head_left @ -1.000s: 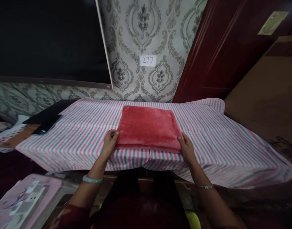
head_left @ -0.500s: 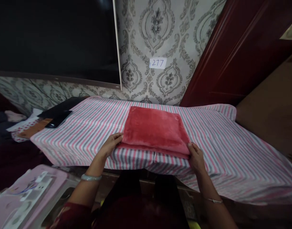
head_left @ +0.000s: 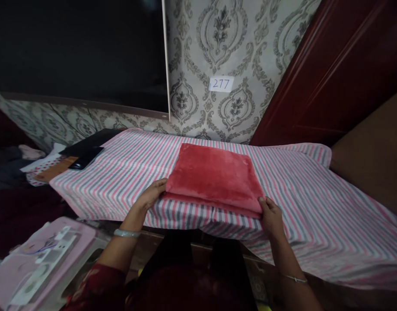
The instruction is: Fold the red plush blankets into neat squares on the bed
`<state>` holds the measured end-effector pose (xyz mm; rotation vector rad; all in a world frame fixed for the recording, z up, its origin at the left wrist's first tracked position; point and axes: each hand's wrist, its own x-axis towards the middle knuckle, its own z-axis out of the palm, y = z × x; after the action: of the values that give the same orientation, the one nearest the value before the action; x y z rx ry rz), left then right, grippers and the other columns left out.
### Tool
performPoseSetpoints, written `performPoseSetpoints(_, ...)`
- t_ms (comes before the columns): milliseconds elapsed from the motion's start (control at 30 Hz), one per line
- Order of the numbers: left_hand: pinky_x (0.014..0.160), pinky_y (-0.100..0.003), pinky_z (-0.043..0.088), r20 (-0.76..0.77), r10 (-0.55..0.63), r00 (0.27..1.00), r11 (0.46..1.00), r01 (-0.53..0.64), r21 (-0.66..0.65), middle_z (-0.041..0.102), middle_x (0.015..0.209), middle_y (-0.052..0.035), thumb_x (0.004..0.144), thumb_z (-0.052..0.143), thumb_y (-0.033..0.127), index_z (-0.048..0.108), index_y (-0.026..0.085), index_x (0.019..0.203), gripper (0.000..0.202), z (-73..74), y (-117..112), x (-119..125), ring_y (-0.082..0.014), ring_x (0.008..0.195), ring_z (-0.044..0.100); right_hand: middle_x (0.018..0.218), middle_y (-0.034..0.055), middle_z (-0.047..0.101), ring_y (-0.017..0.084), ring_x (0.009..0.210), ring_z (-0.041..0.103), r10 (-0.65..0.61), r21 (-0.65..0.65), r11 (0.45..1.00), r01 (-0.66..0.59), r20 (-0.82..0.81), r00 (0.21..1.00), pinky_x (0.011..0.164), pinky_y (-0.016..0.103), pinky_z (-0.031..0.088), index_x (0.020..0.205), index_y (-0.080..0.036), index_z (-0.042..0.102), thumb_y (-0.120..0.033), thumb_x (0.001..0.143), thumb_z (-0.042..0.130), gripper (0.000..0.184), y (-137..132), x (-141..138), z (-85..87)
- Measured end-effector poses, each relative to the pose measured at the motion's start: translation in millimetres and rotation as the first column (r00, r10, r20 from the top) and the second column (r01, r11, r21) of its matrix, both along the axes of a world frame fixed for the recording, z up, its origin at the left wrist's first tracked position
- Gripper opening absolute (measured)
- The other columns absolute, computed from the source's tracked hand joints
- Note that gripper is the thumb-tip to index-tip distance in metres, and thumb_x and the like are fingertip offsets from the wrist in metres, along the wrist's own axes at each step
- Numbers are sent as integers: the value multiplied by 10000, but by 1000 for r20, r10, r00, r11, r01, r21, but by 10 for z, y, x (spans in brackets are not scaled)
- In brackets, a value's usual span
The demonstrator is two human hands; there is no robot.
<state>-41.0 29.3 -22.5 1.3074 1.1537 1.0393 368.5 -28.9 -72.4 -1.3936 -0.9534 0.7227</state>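
A red plush cloth, folded into a flat rectangle (head_left: pixel 214 175), lies near the front edge of a striped tablecloth (head_left: pixel 308 194). At its front left corner, my left hand (head_left: pixel 152 193) pinches the edge between thumb and fingers. My right hand (head_left: pixel 272 216) grips the front right corner in the same way, thumb on top. Below the upper fold, a lower layer of the cloth shows along the front. The fingertips under the cloth are hidden on both sides.
Behind the table a large dark screen (head_left: pixel 81 56) stands before patterned wallpaper with a paper label (head_left: pixel 221 84). A black phone (head_left: pixel 85 158) lies at the table's left end. Low on the left are a pink lid (head_left: pixel 84 229) and a white power strip (head_left: pixel 42 272). A dark red door (head_left: pixel 315 77) rises at right.
The view has shifted slightly, so most things appear a little further right. Both hands keep hold of the folded cloth's front corners, and the cloth looks much the same.
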Motion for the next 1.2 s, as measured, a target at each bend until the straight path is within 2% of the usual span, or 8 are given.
performPoseSetpoints(100,611,-273,367,121,103,987,994,-99,-34,539,625,28,619,817,484,647,192,668,341,-126,12,3,-127,597,440,654,-19,582,169,650,492,-24,-12,1000,25,13,1000,638,298,433,693,-221,607,-732,649,726,527,13,9,-33)
performPoseSetpoints(233,613,-254,350,217,120,969,993,-121,-9,550,651,28,622,844,454,675,180,712,334,-176,-21,2,-115,619,428,641,-23,553,166,659,478,-51,0,999,51,46,998,644,295,423,661,-219,594,-724,674,708,518,10,18,-39)
performPoseSetpoints(533,709,-262,409,72,-15,997,999,13,29,618,798,-7,670,828,570,726,170,876,461,-154,20,-100,-153,746,509,646,-25,537,156,668,455,-34,27,999,32,56,998,619,278,397,681,-204,595,-736,688,711,544,-18,-29,22)
performPoseSetpoints(767,606,-246,352,215,76,974,997,-75,-14,515,643,35,634,856,478,678,167,743,374,-164,36,-50,-105,597,407,631,-32,568,141,632,465,-56,35,998,60,-106,993,606,269,421,675,-200,615,-727,591,798,563,15,-63,9)
performPoseSetpoints(900,645,-256,389,113,3,994,1000,-2,-13,614,746,-3,613,861,430,705,168,794,355,-72,31,-105,-133,667,488,668,-33,609,149,645,516,0,43,999,8,-168,986,617,266,446,714,-204,638,-647,625,833,492,41,-38,-17)
performPoseSetpoints(967,646,-262,391,20,-55,998,998,56,-36,614,717,0,621,838,428,686,173,730,317,13,87,-142,-144,670,493,691,-33,630,154,650,546,56,46,998,-46,-250,967,619,267,460,730,-213,636,-608,642,839,453,83,6,-5)
performPoseSetpoints(1100,564,-262,333,-151,-128,980,990,116,-82,511,548,35,630,780,454,586,188,558,337,210,343,-142,-124,561,405,762,8,713,206,734,645,162,20,986,-164,-332,929,707,312,522,780,-217,676,-581,639,823,417,270,120,129)
performPoseSetpoints(1200,542,-258,345,-180,-95,979,991,77,-108,529,531,37,596,786,419,573,193,555,313,332,603,-62,-128,539,442,772,53,746,256,795,700,218,-70,964,-255,-337,916,750,357,551,808,-213,695,-520,661,794,355,480,176,293)
